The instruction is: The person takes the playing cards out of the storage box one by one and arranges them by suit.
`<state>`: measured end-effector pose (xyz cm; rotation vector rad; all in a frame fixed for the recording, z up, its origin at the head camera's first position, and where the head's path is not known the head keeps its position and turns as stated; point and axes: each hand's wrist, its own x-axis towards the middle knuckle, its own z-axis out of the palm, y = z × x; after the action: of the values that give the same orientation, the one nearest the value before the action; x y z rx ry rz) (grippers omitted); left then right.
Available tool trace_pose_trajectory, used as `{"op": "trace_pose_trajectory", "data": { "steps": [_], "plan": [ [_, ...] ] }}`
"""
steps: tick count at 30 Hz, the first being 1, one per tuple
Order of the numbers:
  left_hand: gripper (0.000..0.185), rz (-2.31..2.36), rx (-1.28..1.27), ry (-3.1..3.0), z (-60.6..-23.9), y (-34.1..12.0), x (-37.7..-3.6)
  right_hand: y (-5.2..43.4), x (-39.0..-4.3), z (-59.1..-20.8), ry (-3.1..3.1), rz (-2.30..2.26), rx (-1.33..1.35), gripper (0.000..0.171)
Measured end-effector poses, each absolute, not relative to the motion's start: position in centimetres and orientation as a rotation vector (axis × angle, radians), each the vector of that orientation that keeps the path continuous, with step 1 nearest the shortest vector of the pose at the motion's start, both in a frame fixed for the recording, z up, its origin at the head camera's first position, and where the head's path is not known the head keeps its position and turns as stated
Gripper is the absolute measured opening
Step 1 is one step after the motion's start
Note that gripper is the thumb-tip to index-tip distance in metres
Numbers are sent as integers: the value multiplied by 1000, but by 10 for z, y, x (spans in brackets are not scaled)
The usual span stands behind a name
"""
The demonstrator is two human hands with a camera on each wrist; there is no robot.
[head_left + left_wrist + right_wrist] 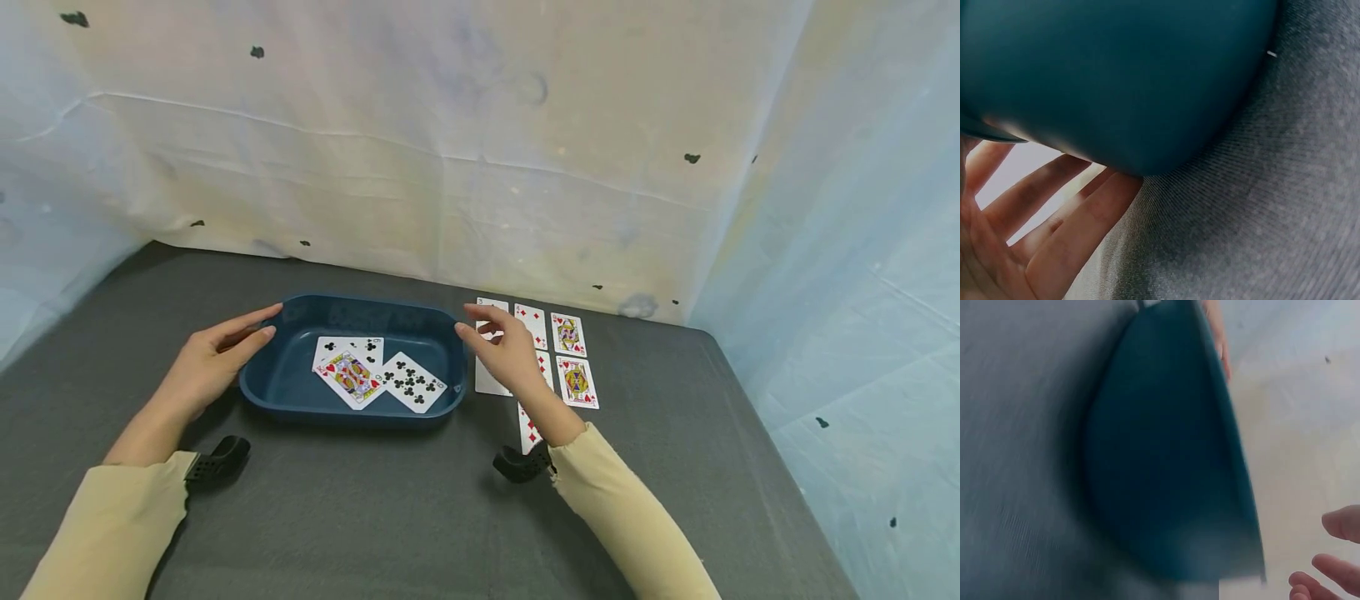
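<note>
A dark blue plastic tray (pixel 292 393) sits on the grey cloth table and holds three face-up cards: a king of hearts (pixel 349 377), a club card (pixel 412 382) and another club card (pixel 352 345) under them. My left hand (pixel 213 354) is open, its straight fingers by the tray's left end (pixel 1116 81). My right hand (pixel 502 346) hovers open at the tray's right end (pixel 1166 456), above the laid-out cards. I cannot tell whether either hand touches the rim.
Several face-up cards lie in rows right of the tray, among them a diamond card (pixel 530 325) and two face cards (pixel 567 333) (pixel 577 382). A pale draped backdrop (pixel 480 150) closes the far and right sides. Grey tabletop (pixel 375 517) stretches toward me.
</note>
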<state>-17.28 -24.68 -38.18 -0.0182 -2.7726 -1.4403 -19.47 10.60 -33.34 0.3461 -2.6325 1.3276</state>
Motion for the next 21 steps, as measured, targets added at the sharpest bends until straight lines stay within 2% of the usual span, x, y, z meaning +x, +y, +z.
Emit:
{"op": "trace_pose_trajectory", "data": {
  "steps": [10,21],
  "plan": [
    [58,-1471,-45,-2749,-384,-248,-173,54,-194,-332,-2704,1404,528,40],
    [59,-1521,-57,-2728,-383,-247,-171,13,-195,-342,-2801,1505,496,43]
  ]
}}
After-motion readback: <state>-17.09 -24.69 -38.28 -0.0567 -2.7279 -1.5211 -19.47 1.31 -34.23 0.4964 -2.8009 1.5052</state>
